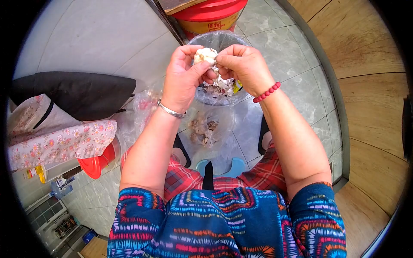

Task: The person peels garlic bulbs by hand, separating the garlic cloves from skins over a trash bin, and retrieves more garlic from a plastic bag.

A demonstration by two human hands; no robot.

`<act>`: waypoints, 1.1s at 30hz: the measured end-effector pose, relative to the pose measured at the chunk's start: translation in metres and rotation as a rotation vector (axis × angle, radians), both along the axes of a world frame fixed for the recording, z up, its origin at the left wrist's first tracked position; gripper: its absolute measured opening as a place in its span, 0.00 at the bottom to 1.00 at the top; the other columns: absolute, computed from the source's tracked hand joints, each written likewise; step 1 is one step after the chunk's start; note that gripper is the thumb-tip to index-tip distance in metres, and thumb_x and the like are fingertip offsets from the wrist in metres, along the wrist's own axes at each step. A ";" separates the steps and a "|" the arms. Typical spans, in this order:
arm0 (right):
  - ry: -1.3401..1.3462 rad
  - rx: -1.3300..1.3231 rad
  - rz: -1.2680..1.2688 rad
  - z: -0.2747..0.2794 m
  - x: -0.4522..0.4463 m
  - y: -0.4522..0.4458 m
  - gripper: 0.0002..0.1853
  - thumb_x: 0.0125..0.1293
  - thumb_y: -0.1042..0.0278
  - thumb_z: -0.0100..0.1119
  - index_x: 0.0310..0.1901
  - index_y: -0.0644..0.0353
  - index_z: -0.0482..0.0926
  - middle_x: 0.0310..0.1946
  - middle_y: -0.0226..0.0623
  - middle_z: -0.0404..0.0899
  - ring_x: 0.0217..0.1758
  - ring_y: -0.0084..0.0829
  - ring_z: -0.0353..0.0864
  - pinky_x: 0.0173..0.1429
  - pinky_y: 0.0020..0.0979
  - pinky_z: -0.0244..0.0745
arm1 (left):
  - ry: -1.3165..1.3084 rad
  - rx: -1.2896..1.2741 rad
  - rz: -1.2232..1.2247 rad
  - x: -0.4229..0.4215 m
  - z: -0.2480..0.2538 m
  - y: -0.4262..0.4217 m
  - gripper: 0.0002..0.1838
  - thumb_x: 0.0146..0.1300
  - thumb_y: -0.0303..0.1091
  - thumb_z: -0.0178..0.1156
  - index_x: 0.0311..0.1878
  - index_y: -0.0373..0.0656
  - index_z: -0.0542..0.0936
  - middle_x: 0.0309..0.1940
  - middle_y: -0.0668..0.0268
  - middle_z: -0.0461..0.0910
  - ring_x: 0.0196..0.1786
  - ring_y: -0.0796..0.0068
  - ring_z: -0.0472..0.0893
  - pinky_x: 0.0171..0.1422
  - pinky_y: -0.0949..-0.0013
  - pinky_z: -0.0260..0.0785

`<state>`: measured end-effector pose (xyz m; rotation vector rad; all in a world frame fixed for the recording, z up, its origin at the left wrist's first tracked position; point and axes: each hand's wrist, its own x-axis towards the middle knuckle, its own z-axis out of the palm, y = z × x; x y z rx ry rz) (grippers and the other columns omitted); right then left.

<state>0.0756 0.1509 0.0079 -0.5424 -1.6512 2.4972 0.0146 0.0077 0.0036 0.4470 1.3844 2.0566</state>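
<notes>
A whitish garlic bulb [205, 55] is held up in front of me, above a lined trash bin. My left hand [185, 71] is closed around its left side, thumb across the front. On the other side, my right hand [245, 66] pinches at the bulb's edge with thumb and forefinger; whether a bit of skin is between them I cannot make out. Papery garlic skins [220, 87] lie in the bin [223, 102] just below both hands. Nearer my feet, a clear plastic bag [219, 124] on the floor holds brownish pieces, partly blurred by the plastic.
A red-lidded bucket [211, 15] stands behind the bin. Wooden panels [374, 103] curve along the right. At left are a dark cloth [81, 94], a flowered cloth [64, 144] and a red container [97, 165]. Light-blue stool parts [236, 167] show between my legs.
</notes>
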 end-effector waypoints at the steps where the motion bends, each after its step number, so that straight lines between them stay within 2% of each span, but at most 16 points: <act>1: -0.014 0.025 0.008 0.002 0.001 0.000 0.05 0.51 0.73 0.58 0.25 0.66 0.75 0.17 0.32 0.73 0.17 0.20 0.70 0.23 0.21 0.68 | -0.038 0.017 -0.015 0.000 0.000 0.000 0.15 0.57 0.25 0.54 0.48 0.43 0.66 0.37 0.64 0.73 0.30 0.75 0.76 0.32 0.73 0.70; 3: -0.028 0.050 0.017 0.003 0.001 0.000 0.05 0.51 0.74 0.57 0.24 0.66 0.75 0.16 0.32 0.73 0.17 0.20 0.70 0.23 0.21 0.67 | -0.076 0.034 -0.029 0.000 0.000 -0.001 0.15 0.58 0.26 0.54 0.48 0.44 0.66 0.37 0.64 0.73 0.30 0.75 0.76 0.32 0.73 0.70; 5: -0.062 0.113 0.053 0.004 0.002 0.001 0.04 0.54 0.72 0.56 0.26 0.61 0.74 0.19 0.28 0.73 0.19 0.17 0.69 0.24 0.17 0.64 | -0.230 0.151 -0.083 -0.002 -0.003 -0.003 0.13 0.59 0.24 0.52 0.47 0.42 0.66 0.36 0.62 0.74 0.29 0.74 0.77 0.31 0.72 0.71; 9: -0.068 0.147 0.035 0.000 0.001 0.000 0.04 0.55 0.71 0.55 0.25 0.60 0.74 0.18 0.28 0.73 0.18 0.18 0.69 0.24 0.18 0.64 | -0.355 0.260 -0.130 -0.003 -0.004 -0.004 0.13 0.59 0.25 0.52 0.48 0.42 0.66 0.36 0.62 0.74 0.29 0.73 0.77 0.30 0.71 0.71; 11: -0.077 0.150 0.053 -0.004 0.000 0.003 0.04 0.54 0.71 0.57 0.29 0.61 0.74 0.22 0.29 0.74 0.21 0.18 0.71 0.27 0.19 0.66 | -0.378 0.295 -0.148 -0.004 -0.002 -0.004 0.14 0.59 0.26 0.52 0.48 0.42 0.67 0.36 0.63 0.74 0.29 0.74 0.77 0.30 0.72 0.71; 15: 0.056 0.013 -0.023 -0.005 -0.003 -0.001 0.10 0.49 0.71 0.61 0.31 0.65 0.73 0.24 0.33 0.75 0.23 0.20 0.73 0.28 0.21 0.69 | -0.284 0.111 -0.121 -0.004 0.003 -0.006 0.15 0.59 0.28 0.53 0.49 0.43 0.67 0.37 0.65 0.74 0.30 0.76 0.75 0.33 0.74 0.68; 17: 0.133 0.179 0.024 -0.001 -0.002 -0.003 0.13 0.50 0.70 0.63 0.35 0.66 0.72 0.28 0.33 0.76 0.25 0.20 0.73 0.30 0.21 0.69 | -0.053 -0.100 -0.038 -0.001 0.006 -0.003 0.14 0.59 0.28 0.52 0.49 0.42 0.67 0.37 0.66 0.74 0.30 0.77 0.75 0.34 0.75 0.68; 20: 0.104 0.254 0.012 0.000 -0.002 -0.005 0.10 0.52 0.70 0.61 0.33 0.65 0.73 0.25 0.32 0.76 0.24 0.19 0.73 0.30 0.21 0.69 | 0.097 -0.166 -0.065 -0.001 0.003 -0.001 0.13 0.60 0.27 0.51 0.49 0.41 0.68 0.38 0.67 0.74 0.31 0.78 0.75 0.35 0.76 0.68; 24: 0.046 0.073 0.036 0.001 -0.001 0.004 0.07 0.54 0.72 0.58 0.31 0.65 0.74 0.23 0.32 0.75 0.24 0.19 0.73 0.29 0.20 0.69 | 0.022 -0.092 -0.096 0.000 0.002 -0.001 0.14 0.61 0.27 0.50 0.50 0.41 0.67 0.38 0.67 0.73 0.33 0.79 0.75 0.37 0.76 0.68; 26: 0.062 0.151 0.016 0.002 0.000 0.002 0.04 0.57 0.72 0.56 0.30 0.63 0.74 0.22 0.28 0.75 0.22 0.15 0.71 0.27 0.17 0.65 | -0.036 -0.101 -0.091 0.001 0.003 -0.001 0.17 0.61 0.27 0.49 0.54 0.41 0.67 0.39 0.68 0.73 0.35 0.79 0.74 0.39 0.76 0.67; 29: 0.051 0.273 -0.013 0.000 -0.001 -0.002 0.04 0.58 0.73 0.55 0.29 0.64 0.74 0.22 0.29 0.75 0.21 0.16 0.71 0.25 0.18 0.66 | -0.112 -0.003 -0.132 -0.002 0.002 -0.003 0.19 0.60 0.27 0.50 0.56 0.41 0.66 0.39 0.69 0.73 0.35 0.80 0.73 0.39 0.76 0.65; 33: 0.043 0.309 0.001 0.000 -0.002 -0.004 0.03 0.58 0.74 0.53 0.29 0.64 0.73 0.22 0.30 0.75 0.20 0.17 0.71 0.24 0.18 0.66 | -0.123 -0.004 -0.136 -0.002 0.000 -0.002 0.21 0.58 0.27 0.52 0.57 0.41 0.66 0.38 0.70 0.72 0.34 0.81 0.71 0.38 0.77 0.63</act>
